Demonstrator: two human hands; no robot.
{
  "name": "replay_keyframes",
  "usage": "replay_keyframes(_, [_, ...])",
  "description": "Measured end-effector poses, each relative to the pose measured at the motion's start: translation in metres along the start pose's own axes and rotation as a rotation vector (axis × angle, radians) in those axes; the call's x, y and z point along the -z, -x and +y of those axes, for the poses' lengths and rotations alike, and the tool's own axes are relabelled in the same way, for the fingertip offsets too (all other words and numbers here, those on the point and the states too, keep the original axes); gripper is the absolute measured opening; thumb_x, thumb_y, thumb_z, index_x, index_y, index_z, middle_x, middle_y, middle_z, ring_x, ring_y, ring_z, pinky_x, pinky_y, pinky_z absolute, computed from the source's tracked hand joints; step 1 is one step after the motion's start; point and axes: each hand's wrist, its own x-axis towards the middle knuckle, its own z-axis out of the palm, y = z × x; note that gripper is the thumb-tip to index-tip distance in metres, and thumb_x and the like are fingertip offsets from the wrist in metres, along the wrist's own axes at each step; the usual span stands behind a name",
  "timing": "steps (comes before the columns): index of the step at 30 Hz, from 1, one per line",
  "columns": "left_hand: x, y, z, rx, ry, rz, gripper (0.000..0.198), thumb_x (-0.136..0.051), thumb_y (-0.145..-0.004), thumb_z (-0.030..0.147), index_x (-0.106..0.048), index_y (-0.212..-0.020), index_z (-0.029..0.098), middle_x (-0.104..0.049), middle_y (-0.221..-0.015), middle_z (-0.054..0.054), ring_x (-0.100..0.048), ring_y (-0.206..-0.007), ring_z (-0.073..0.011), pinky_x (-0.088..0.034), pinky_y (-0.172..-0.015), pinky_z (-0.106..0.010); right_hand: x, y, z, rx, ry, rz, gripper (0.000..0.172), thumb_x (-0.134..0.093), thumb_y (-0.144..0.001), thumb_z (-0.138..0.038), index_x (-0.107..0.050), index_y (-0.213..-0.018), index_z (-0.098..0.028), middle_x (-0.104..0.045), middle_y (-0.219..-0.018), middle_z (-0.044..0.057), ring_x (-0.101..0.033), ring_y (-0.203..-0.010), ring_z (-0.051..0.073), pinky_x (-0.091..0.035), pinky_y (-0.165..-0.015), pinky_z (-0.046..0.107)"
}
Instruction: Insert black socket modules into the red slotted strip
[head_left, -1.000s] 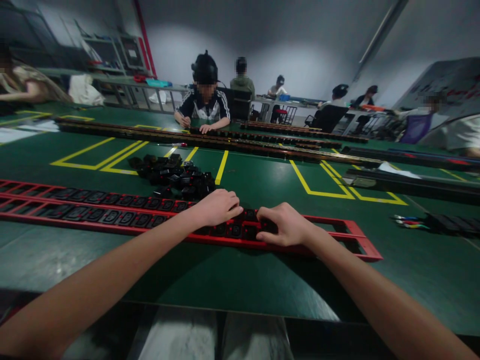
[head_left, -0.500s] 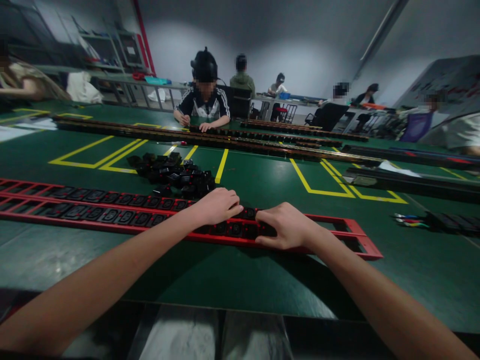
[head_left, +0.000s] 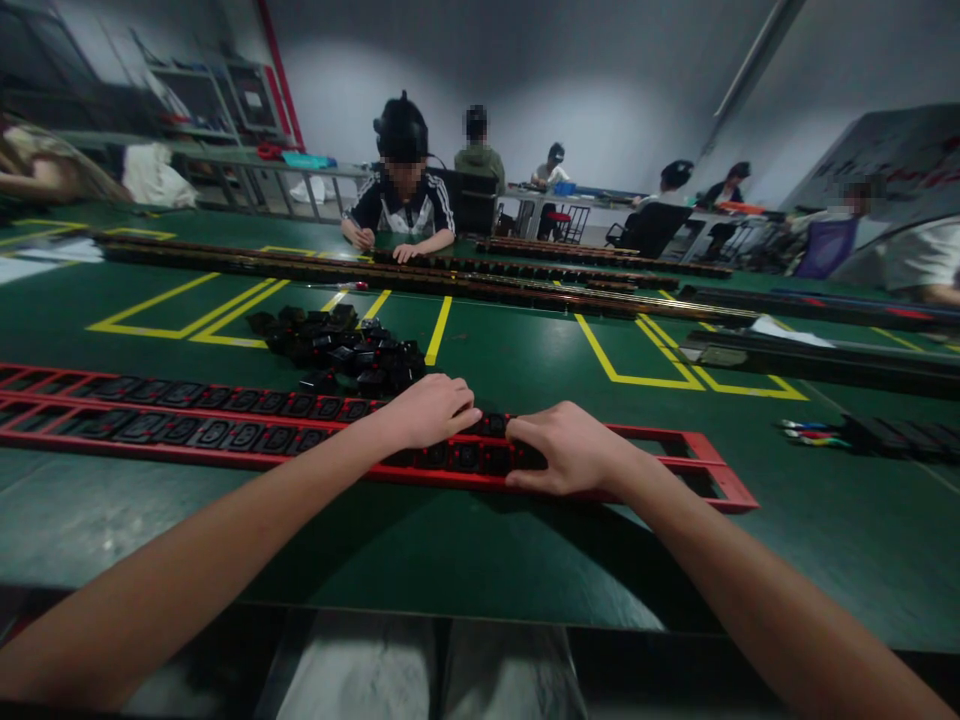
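A long red frame (head_left: pixel 739 492) with two rows of openings lies across the green table. Black socket modules (head_left: pixel 466 457) fill many of its openings. My left hand (head_left: pixel 439 408) rests over the upper row, fingers curled down together; what lies under the fingertips is hidden. To its right, my right hand (head_left: pixel 566 450) spans the lower row, thumb at the near rail and forefinger at the middle rail. Between those fingers is a black socket, partly covered by the hand. Behind the frame, a heap of loose black sockets (head_left: pixel 352 345) lies left of my hands.
Across the table a co-worker (head_left: pixel 401 190) sits writing or handling something small. Long dark rails (head_left: pixel 525 285) cross the table's middle. Dark strips with coloured wires (head_left: pixel 814 433) lie at right. Yellow tape (head_left: pixel 660 383) marks the table. Other people sit farther back.
The whole view has shifted slightly. Both hands keep nearly the same place and pose on the red frame.
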Motion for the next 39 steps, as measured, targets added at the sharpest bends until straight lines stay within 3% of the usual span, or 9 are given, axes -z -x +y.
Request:
replay_keyframes(22, [0.001, 0.001, 0.0, -0.003, 0.007, 0.002, 0.041, -0.037, -0.103, 0.041, -0.067, -0.091, 0.015, -0.067, -0.093, -0.007, -0.061, -0.087, -0.0215, -0.042, -0.082, -0.035, 0.011, 0.003, -0.008, -0.112, 0.009, -0.093, 0.038, -0.071, -0.081, -0.052, -0.058, -0.097, -0.02, -0.072, -0.093, 0.005, -0.063, -0.073, 0.02, -0.03, -0.06, 0.028])
replay_keyframes(39, [0.001, 0.0, 0.0, -0.008, 0.008, -0.002, 0.043, -0.035, -0.102, 0.04, -0.067, -0.09, 0.014, -0.067, -0.092, -0.008, -0.061, -0.087, -0.0216, -0.044, -0.084, -0.036, 0.013, 0.003, -0.01, -0.061, 0.051, -0.083, 0.034, -0.068, -0.085, -0.051, -0.059, -0.091, -0.019, -0.071, -0.09, 0.004, -0.062, -0.072, 0.019, -0.029, -0.059, 0.028])
